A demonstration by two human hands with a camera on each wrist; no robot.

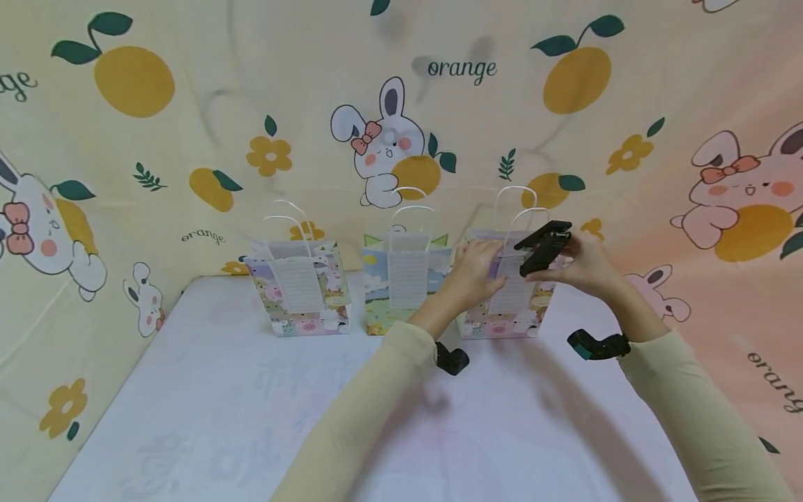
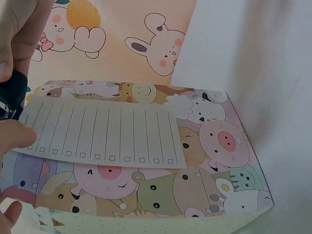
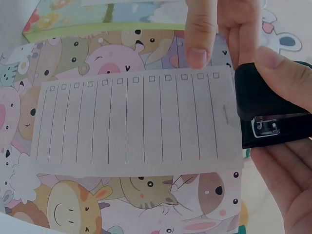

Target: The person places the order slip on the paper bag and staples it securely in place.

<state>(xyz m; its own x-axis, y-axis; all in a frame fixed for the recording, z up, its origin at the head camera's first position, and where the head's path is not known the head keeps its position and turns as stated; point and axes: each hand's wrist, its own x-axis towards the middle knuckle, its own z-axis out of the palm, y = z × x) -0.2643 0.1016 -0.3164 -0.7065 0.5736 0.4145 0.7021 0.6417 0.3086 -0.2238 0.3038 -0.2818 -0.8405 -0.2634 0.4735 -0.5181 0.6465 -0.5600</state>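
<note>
My right hand (image 1: 586,268) holds a black stapler (image 1: 544,249) by its body, thumb on top and fingers below. In the right wrist view the stapler (image 3: 256,92) stands at the top edge of a paper gift bag (image 3: 68,195) printed with cartoon animals. On that bag's front lies a white lined checklist sheet (image 3: 131,126), with a staple-like mark near its top end. My left hand (image 1: 473,275) pinches the bag's top beside the sheet; its thumb (image 2: 17,136) is in front and its other fingers are behind.
Left of this bag stand a blue-and-green gift bag (image 1: 376,300) and another animal-print gift bag (image 1: 341,300), each with white handles and a lined sheet. All stand on a white table (image 1: 251,418) before a rabbit-and-orange patterned cloth (image 1: 301,56).
</note>
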